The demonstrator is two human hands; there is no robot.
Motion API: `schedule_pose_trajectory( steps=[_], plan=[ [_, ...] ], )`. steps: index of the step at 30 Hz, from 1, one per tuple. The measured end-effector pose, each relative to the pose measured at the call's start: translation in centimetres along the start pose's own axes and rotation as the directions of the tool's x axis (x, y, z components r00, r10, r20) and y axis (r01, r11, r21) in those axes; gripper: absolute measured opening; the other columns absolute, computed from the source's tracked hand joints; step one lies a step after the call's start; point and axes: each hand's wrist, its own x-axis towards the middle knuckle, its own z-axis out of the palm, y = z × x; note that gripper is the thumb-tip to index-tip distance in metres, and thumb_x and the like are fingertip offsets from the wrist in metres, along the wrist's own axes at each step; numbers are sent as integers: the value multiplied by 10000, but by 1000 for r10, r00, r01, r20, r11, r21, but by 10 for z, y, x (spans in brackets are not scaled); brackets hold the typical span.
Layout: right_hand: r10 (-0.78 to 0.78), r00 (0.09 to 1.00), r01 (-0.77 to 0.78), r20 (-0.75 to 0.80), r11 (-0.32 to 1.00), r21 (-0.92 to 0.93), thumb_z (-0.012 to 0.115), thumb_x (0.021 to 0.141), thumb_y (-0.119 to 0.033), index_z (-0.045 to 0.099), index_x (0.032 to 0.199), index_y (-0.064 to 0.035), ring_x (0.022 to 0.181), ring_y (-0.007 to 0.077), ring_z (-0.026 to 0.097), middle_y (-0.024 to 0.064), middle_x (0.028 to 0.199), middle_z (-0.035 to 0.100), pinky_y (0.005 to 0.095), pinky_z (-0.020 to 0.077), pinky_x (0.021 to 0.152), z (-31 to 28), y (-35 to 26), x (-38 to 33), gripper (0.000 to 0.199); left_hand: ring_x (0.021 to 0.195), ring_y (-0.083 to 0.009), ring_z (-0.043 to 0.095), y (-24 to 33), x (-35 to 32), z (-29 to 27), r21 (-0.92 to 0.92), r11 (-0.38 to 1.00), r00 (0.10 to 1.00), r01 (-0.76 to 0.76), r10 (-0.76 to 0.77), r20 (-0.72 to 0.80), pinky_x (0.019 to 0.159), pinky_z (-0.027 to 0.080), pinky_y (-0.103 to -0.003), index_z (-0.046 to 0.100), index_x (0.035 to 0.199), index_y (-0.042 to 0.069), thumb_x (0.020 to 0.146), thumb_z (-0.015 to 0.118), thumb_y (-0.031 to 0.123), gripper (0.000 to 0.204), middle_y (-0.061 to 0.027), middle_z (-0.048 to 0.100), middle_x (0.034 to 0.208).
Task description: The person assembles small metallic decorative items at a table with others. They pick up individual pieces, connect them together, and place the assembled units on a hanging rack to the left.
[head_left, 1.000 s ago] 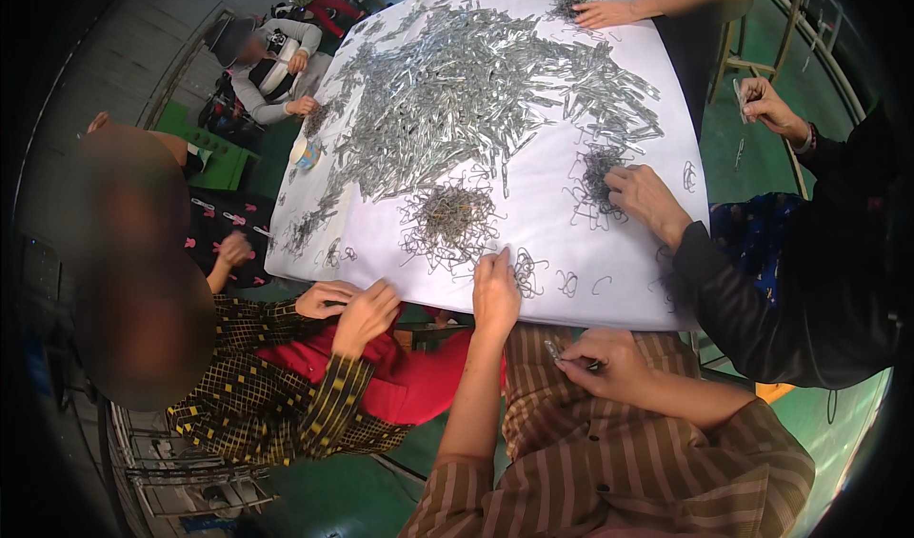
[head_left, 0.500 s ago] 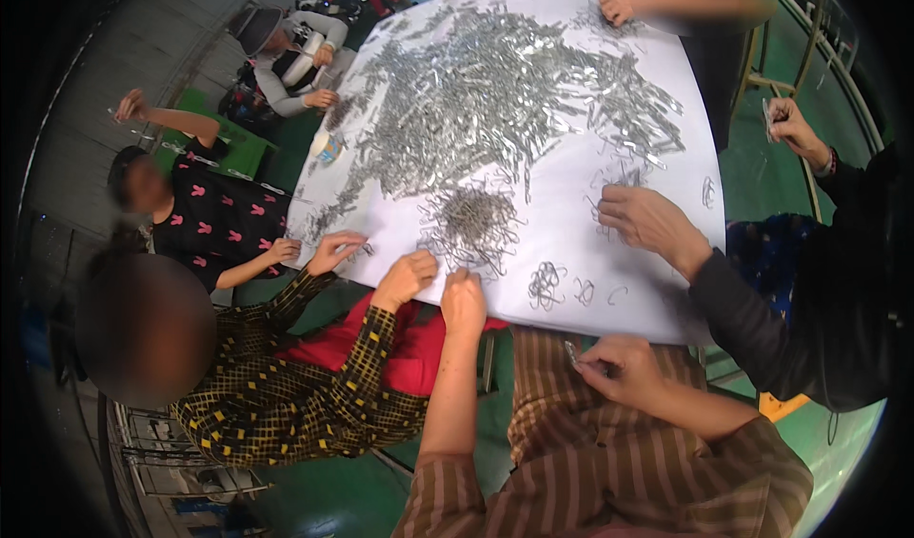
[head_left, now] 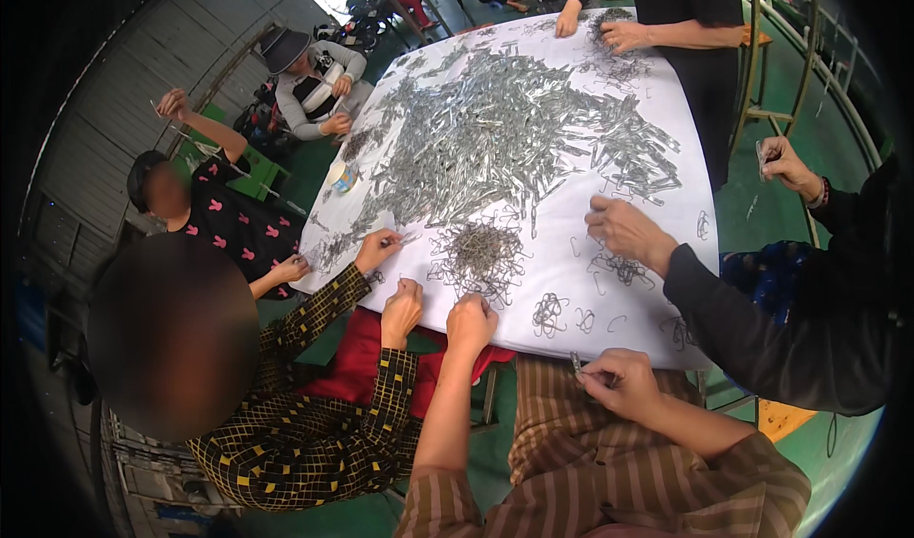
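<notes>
My left hand [head_left: 472,322] is at the near edge of the white table, its fingers pinched together at the near rim of a pile of bent wire hooks [head_left: 484,249]. What lies between those fingertips, if anything, is hidden. Just off the table edge, over my lap, my right hand [head_left: 624,384] grips a small, narrow silver metal clip [head_left: 576,362] between thumb and fingers, its end pointing up. A large heap of similar silver clips [head_left: 476,138] covers the middle of the table. Between my hands and slightly beyond them lies a small cluster of hooks [head_left: 548,315].
To my left a co-worker's hand [head_left: 379,249] holds a clip; to my right a dark-sleeved co-worker's hand [head_left: 628,233] is over loose hooks [head_left: 624,269]. A paper cup [head_left: 341,177] stands by the left edge. More people work around the white table [head_left: 571,243].
The view has tilted up a little. My hands keep nearly the same places at the table edge. The left co-worker's far hand has moved in over the table; the right co-worker's hand has moved farther in.
</notes>
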Motion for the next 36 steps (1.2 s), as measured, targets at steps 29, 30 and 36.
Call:
schedule_pose_trajectory(
  steps=[29, 30, 36],
  plan=[
    [-121, 989, 105, -90, 981, -161, 715, 713, -23, 648, 740, -36, 549, 237, 572, 77, 616, 582, 342, 455, 505, -2, -7, -2, 74, 873, -123, 558, 164, -92, -64, -761, 638, 992, -120, 48, -116, 813, 447, -261, 492, 936, -5, 921, 520, 17, 38, -107, 609, 966],
    [-136, 987, 118, -90, 977, -178, 714, 712, -24, 648, 743, -39, 551, 241, 568, 78, 615, 580, 346, 452, 507, -2, -7, -2, 75, 876, -125, 559, 164, -92, -62, -800, 590, 994, -109, 48, -100, 815, 447, -263, 481, 948, -4, 927, 511, 19, 43, -114, 608, 966],
    [-306, 951, 293, -39, 936, -194, 745, 683, -60, 652, 785, -44, 545, 250, 533, 73, 608, 553, 331, 425, 507, -17, -11, 1, 138, 858, -138, 550, 168, -95, -63, -894, 413, 982, -175, 142, -127, 804, 449, -269, 412, 1009, 2, 950, 462, 11, 77, -147, 594, 945]
  ],
)
